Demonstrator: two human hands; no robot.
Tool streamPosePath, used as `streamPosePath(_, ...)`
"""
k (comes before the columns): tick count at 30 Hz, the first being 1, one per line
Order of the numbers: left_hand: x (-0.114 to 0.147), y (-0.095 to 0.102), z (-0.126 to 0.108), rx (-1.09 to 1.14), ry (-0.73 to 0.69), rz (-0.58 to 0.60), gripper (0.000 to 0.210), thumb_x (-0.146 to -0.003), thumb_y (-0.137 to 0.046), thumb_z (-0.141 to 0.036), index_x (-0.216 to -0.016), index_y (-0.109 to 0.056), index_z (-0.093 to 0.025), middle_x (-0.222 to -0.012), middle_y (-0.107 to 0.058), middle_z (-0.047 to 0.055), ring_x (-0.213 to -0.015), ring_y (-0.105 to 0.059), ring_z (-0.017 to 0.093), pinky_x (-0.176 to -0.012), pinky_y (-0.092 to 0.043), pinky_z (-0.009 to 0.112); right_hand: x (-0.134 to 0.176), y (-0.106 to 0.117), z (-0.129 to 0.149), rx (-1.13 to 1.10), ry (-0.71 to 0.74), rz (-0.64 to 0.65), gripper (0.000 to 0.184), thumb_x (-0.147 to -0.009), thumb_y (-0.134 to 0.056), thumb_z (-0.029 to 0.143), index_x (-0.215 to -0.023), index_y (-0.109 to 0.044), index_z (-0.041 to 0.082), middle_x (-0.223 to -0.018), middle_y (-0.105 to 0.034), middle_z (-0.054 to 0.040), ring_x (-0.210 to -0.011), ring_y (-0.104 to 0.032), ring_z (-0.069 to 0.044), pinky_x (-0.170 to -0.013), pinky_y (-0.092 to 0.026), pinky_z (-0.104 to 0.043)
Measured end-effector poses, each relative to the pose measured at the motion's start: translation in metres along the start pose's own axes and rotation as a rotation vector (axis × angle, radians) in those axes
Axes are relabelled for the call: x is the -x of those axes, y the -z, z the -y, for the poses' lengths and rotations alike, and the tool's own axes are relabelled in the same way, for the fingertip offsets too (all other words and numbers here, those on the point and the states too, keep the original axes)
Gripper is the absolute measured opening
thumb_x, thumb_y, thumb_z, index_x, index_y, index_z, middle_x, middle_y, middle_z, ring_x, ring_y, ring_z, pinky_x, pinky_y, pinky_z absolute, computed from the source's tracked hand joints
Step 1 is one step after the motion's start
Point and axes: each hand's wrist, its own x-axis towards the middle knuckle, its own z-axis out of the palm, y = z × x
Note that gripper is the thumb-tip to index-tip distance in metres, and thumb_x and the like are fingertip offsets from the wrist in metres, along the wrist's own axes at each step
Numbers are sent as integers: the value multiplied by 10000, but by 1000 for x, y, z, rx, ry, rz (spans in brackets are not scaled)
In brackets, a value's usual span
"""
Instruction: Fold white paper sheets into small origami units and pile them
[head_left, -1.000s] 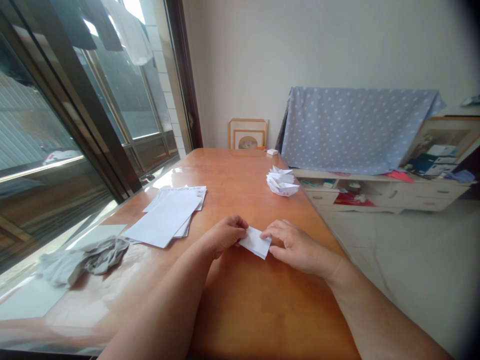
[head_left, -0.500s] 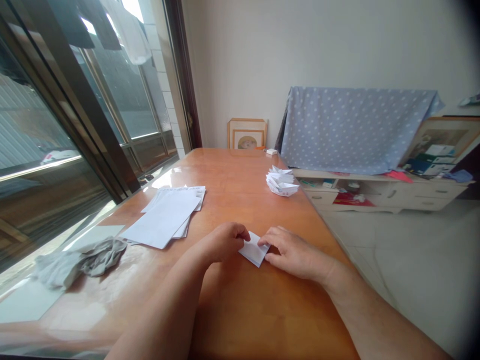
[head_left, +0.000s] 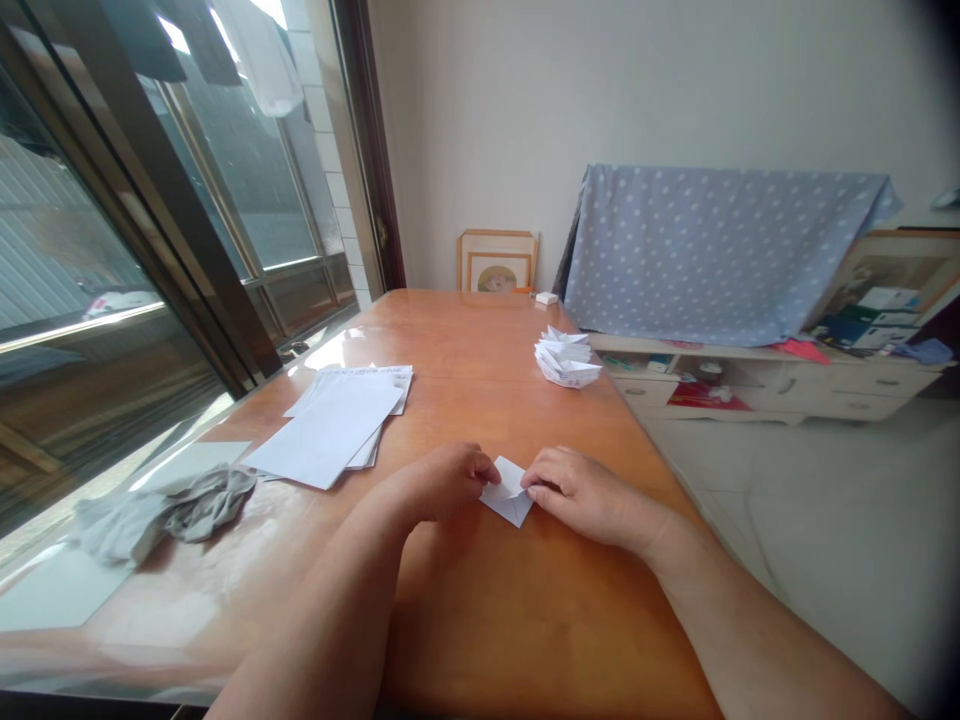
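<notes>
A small folded square of white paper lies on the wooden table between my hands, one corner pointing toward me. Crease lines and a flap show on its upper face. My left hand has its fingers curled, thumb and fingertips on the paper's left corner. With thumb and forefinger pinched together, my right hand grips the flap at the right corner. The fingertips of both hands partly cover the paper's side corners.
A stack of white sheets lies to the left, beside a crumpled grey cloth. Folded white paper pieces are bunched near the table's right edge. A small white box sits at the far end.
My right thumb and fingers have come together on the paper's right corner. A flap and creases now show where its face looked flatter. My left hand stays at the left corner.
</notes>
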Motion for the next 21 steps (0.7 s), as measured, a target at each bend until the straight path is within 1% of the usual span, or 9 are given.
streamPosePath(3, 2, 3, -3, 27, 23, 5, 411, -703, -491, -84, -969, -763, -238, -1050, -712, 23, -892, -643, 187, -791, -484, 256, -1, -2, -5, -21, -2, -3, 208, -931, -538, 209, -980, -734, 255, -930, -677, -30, -876, -600, -182, -796, -454, -297)
streamPosePath(7, 3, 8, -6, 87, 119, 18, 402, -706, -503, -101, -1005, -731, -242, -1002, -736, 8, -862, -655, 186, -735, -480, 255, -3, -4, -10, -37, 2, -4, 186, -928, -548, 224, -940, -733, 244, -929, -665, -35, -876, -594, -181, -783, -453, -291)
streamPosePath(9, 3, 9, -6, 107, 142, 14, 387, -696, -510, -108, -999, -711, -240, -999, -737, 6, -847, -653, 181, -703, -474, 247, -3, -4, -10, -41, 5, -2, 182, -927, -551, 232, -932, -734, 240, -927, -661, -37, -872, -591, -181, -781, -450, -290)
streamPosePath(12, 3, 9, -5, 87, 124, -2, 343, -680, -523, -119, -951, -693, -241, -974, -728, 0, -829, -641, 175, -682, -461, 239, -4, -3, -10, -43, 13, 4, 186, -928, -548, 234, -915, -734, 232, -921, -654, -38, -864, -586, -177, -776, -443, -284)
streamPosePath(15, 4, 7, 0, 44, 133, 9, 263, -692, -538, -163, -887, -694, -244, -934, -712, 1, -794, -623, 178, -653, -447, 246, -4, -1, -9, -39, 14, 8, 192, -931, -542, 234, -888, -729, 220, -907, -652, -37, -844, -581, -172, -762, -435, -281)
streamPosePath(18, 8, 5, 7, 39, 118, 11, 229, -703, -537, -180, -852, -702, -233, -944, -697, 8, -815, -619, 179, -683, -451, 252, -4, -1, -7, -35, -2, 1, 209, -939, -536, 240, -861, -728, 214, -886, -653, -36, -826, -576, -172, -756, -429, -284)
streamPosePath(21, 14, 3, 13, 65, 74, -17, 235, -710, -537, -180, -873, -701, -222, -974, -680, 16, -840, -620, 177, -725, -462, 256, -2, 0, -4, -53, -26, -8, 232, -948, -528, 253, -841, -730, 215, -876, -652, -31, -817, -578, -167, -749, -426, -280)
